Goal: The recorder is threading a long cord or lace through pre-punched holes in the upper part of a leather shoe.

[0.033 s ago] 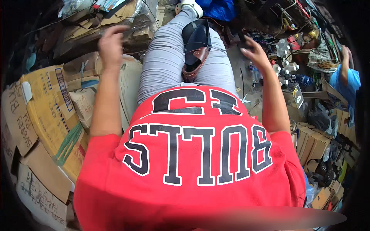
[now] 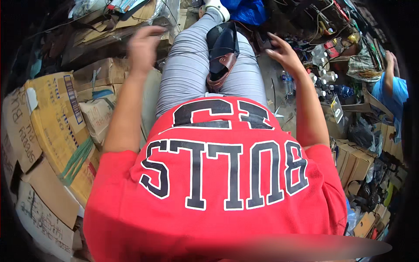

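On my lap, between my thighs, lies a shoe upper (image 2: 221, 54) of black and brown material, its brown end toward me. A thin dark thread (image 2: 187, 53) runs across it and over both thighs toward each side. My left hand (image 2: 143, 51) is raised left of my thighs, its fingers smeared by motion; whether it grips the thread cannot be seen. My right hand (image 2: 284, 54) hovers right of the shoe upper, fingers curled around a dark shape at the fingertips that I cannot make out. Neither hand touches the upper.
Cardboard boxes (image 2: 56, 126) are stacked at my left. Flat cardboard and plastic (image 2: 118, 30) lie at the far left, a blue bag (image 2: 248, 11) beyond my legs. Small bottles (image 2: 323, 76) crowd the floor on the right. A person in a blue shirt (image 2: 393, 94) is at the right edge.
My left hand has moved right and slightly up, toward my thighs. My right hand has shifted a little left, toward the shoe upper, which stays in place.
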The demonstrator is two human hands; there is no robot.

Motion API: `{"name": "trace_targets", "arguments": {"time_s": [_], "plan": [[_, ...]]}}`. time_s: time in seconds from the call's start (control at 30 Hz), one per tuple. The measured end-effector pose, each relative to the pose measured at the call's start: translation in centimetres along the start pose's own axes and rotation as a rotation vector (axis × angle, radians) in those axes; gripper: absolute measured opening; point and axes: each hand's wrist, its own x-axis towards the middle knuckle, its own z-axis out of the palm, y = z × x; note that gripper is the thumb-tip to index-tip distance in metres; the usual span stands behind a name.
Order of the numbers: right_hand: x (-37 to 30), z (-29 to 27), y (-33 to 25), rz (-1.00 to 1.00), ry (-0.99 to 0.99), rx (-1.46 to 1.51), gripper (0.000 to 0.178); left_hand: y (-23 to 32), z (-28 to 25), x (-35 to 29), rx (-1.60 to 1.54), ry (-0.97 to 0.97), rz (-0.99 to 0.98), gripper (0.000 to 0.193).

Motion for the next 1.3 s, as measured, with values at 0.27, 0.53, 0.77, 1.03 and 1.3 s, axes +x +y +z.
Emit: {"name": "trace_targets", "arguments": {"time_s": [0.27, 0.53, 0.77, 1.03, 1.3], "plan": [[5.6, 4.2, -7.6, -0.219, -0.239, -0.525, 0.075, 7.4, 10.4, -3.9, 0.634, -0.633, 0.286, 0.069], [5.3, 2.6, -9.4, 0.143, -0.344, -0.444, 0.054, 6.0, 10.4, -5.0, 0.414, -0.524, 0.278, 0.057], [1.6, 0.6, -8.2, 0.071, -0.507, -0.212, 0.025, 3.5, 10.1, -5.3, 0.162, -0.643, 0.201, 0.057], [0.0, 3.3, -7.3, 0.006, -0.344, -0.242, 0.038, 2.1, 10.8, 1.3, 0.129, -0.347, 0.164, 0.031], [2.2, 2.1, -7.9, 0.074, -0.423, -0.278, 0.033, -2.0, 12.1, 4.7, 0.118, -0.814, 0.033, 0.017]]}}
